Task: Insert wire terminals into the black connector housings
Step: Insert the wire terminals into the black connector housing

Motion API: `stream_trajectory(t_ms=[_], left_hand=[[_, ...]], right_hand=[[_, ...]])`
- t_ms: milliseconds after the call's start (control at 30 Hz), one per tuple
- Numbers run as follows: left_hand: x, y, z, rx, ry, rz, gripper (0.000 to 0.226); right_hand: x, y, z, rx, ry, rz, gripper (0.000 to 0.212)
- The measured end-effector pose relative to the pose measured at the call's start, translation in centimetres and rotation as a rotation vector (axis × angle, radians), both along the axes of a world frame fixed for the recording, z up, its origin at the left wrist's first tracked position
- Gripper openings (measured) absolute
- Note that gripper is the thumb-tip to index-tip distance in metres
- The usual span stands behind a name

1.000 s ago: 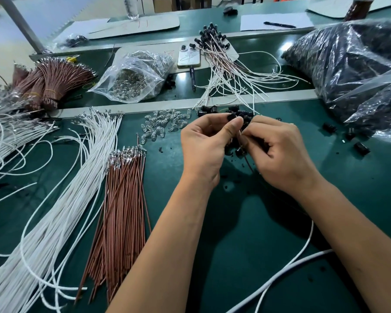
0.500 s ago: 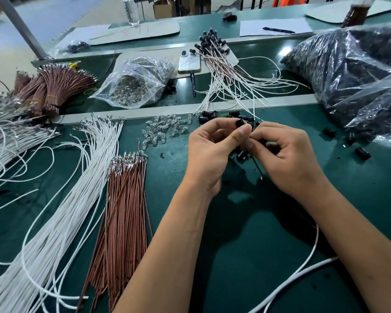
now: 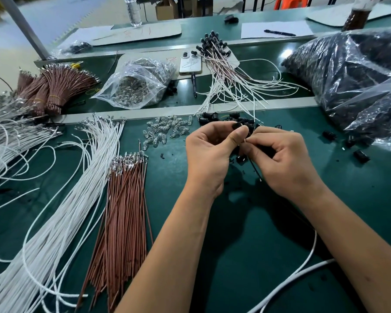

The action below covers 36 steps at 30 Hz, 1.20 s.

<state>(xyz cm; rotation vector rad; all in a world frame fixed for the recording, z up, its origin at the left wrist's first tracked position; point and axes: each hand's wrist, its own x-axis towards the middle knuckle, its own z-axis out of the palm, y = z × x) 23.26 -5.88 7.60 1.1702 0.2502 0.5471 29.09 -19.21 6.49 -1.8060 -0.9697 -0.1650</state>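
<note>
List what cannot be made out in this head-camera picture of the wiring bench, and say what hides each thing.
- Black connector housing, head view: mostly covered by the left hand and right hand.
- Terminal's seating: too small, hidden behind fingertips.
- White wire: cut off by the bottom edge.
- Contents of the dark bags: blurred by glare, cut off at the right edge.

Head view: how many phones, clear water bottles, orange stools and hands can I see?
Phone: 1
Clear water bottle: 1
Orange stool: 1
Hands: 2, left hand pinching a black housing, right hand pinching a wire
Total: 5
</note>
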Motion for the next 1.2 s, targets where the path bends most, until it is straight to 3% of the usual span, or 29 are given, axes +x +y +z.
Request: stream_trajectory(t_ms=[267,400,500,600,733,1000,1200], left_hand=[[-0.4,3.2,0.3,0.010,0.190,-0.151,0.007],[-0.5,5.7,0.3,-0.010,0.200,0.100,0.011],[-0.1,6.4,-0.6,-0.028,0.291,0.371,0.009],[0.1,6.5,-1.0,-0.046,0.313,0.483,0.012],[0.3,6.7,-1.2,-0.020,0.335,0.503,0.016],[0.1,6.2,-0.9,-0.021,0.294,0.447,0.008],[-0.2,5.3,-0.3,0.127,0.197,0.179,0.019]], right_hand=[[-0.1,1.3,1.5,-0.227,-0.078,0.006,0.018],[2.1,5.0,4.2,-0.148,-0.086,-0.157,0.028],[4.9,9.4,5.0,-0.444,-0.260,-0.186,0.019],[6.6,13.3,4.4,-0.712,-0.365,-0.141,0.028],[7.4,16.1,3.6,-0.802,-0.384,-0.120,0.029],[7.7,15.9,3.0,-0.636,-0.223,-0.080,0.017],[6.3,10.4,3.9,-0.111,0.004,-0.136,0.020]])
